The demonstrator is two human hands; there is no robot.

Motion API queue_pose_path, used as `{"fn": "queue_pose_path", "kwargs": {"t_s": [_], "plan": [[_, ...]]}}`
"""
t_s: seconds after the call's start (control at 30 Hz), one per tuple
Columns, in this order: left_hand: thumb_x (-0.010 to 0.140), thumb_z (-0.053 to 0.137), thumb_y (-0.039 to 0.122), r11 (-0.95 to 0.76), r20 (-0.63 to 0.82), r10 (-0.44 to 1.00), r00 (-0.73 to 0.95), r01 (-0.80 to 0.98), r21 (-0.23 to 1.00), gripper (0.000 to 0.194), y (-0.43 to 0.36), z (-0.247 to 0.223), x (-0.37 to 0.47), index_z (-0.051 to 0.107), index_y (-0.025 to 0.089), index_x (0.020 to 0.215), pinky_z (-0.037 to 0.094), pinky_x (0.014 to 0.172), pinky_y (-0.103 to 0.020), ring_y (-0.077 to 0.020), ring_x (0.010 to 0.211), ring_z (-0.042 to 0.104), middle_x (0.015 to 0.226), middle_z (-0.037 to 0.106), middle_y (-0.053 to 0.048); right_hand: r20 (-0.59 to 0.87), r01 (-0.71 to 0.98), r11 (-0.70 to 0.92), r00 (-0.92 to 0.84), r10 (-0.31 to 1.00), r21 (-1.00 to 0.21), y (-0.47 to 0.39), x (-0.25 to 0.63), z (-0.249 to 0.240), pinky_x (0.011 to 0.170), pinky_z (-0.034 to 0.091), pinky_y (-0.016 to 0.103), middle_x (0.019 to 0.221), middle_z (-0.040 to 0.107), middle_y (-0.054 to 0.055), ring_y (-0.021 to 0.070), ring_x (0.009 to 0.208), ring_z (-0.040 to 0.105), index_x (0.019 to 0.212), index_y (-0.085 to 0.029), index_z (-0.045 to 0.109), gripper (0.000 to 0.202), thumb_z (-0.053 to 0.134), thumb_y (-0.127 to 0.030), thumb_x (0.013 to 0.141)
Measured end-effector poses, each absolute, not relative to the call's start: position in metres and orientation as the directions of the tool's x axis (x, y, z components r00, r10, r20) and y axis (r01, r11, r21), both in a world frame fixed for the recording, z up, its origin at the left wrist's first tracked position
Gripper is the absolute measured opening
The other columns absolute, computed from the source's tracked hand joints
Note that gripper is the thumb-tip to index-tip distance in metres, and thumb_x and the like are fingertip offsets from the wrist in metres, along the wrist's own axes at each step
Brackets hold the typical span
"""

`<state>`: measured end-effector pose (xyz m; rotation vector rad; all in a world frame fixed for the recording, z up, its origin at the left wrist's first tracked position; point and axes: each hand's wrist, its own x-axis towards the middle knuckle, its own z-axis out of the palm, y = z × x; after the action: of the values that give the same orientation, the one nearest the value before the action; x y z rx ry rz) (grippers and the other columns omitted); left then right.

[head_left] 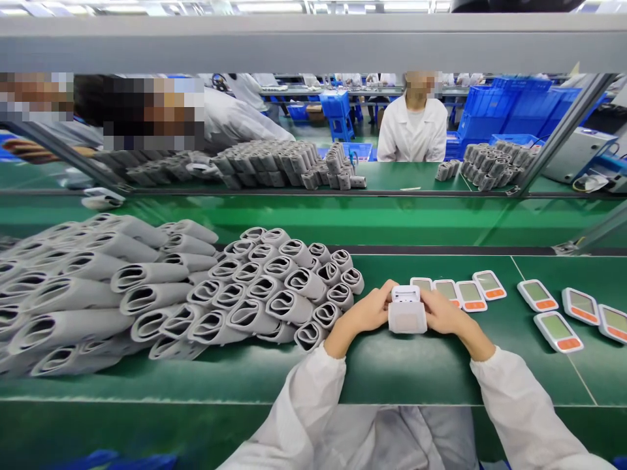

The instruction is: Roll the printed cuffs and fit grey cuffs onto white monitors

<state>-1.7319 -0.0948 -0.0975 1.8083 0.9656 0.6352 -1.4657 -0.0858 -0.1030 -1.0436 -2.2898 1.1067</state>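
A small white device (407,312) is held upright between both hands over the green table, a slot showing near its top and a pale panel below. My left hand (375,308) grips its left side, fingers partly hidden behind it. On the right side my right hand (443,312) grips it too, fingertips out of sight behind the device. Just beyond my right hand lie several white devices (471,296) with grey screens and orange buttons. Rolled grey cuffs (264,287) are piled left of my left hand.
More screened devices (558,331) lie at the right of the green table (411,378). A dark rail (382,250) edges the table's far side, with a green belt (372,219) beyond. Across it are cuff stacks (274,160) and people in white coats (413,130).
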Motion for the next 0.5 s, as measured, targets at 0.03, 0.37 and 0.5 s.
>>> {"fn": "queue_pose_path", "kwargs": {"t_s": [0.03,0.37,0.5], "plan": [[0.099,0.071,0.034,-0.229,0.007,0.837,0.546,0.340,0.912,0.033,-0.0945,-0.0989,-1.7320,0.056,0.025,0.127,0.058,0.085,-0.033,-0.0274,0.101,0.082,0.111,0.084,-0.005,0.015,0.453,0.400,-0.647,0.762,-0.797,-0.0847,-1.4658,-0.1042,0.066,0.041,0.030,0.086,0.072,0.002,0.0176,0.071,0.059,0.111,-0.022,0.063,0.013,0.060,-0.030,0.101],[0.092,0.076,0.030,-0.230,-0.027,0.797,0.604,0.344,0.911,0.030,-0.0926,-0.1029,-1.7280,0.063,0.025,0.118,0.058,0.081,-0.032,-0.0241,0.094,0.080,0.106,0.083,-0.003,-0.069,0.468,0.364,-0.684,0.726,-0.805,-0.0839,-1.4648,-0.1107,0.072,0.045,0.032,0.103,0.075,0.004,0.0206,0.084,0.067,0.112,-0.022,0.062,0.017,0.068,-0.033,0.100],[0.095,0.074,0.033,-0.230,-0.007,0.797,0.604,0.314,0.921,0.030,-0.0938,-0.1007,-1.7296,0.064,0.024,0.122,0.060,0.082,-0.031,-0.0225,0.094,0.078,0.108,0.082,-0.003,-0.060,0.454,0.362,-0.686,0.725,-0.814,-0.0853,-1.4625,-0.1060,0.069,0.044,0.031,0.098,0.073,0.003,0.0189,0.079,0.064,0.113,-0.023,0.060,0.017,0.066,-0.035,0.103]]}}
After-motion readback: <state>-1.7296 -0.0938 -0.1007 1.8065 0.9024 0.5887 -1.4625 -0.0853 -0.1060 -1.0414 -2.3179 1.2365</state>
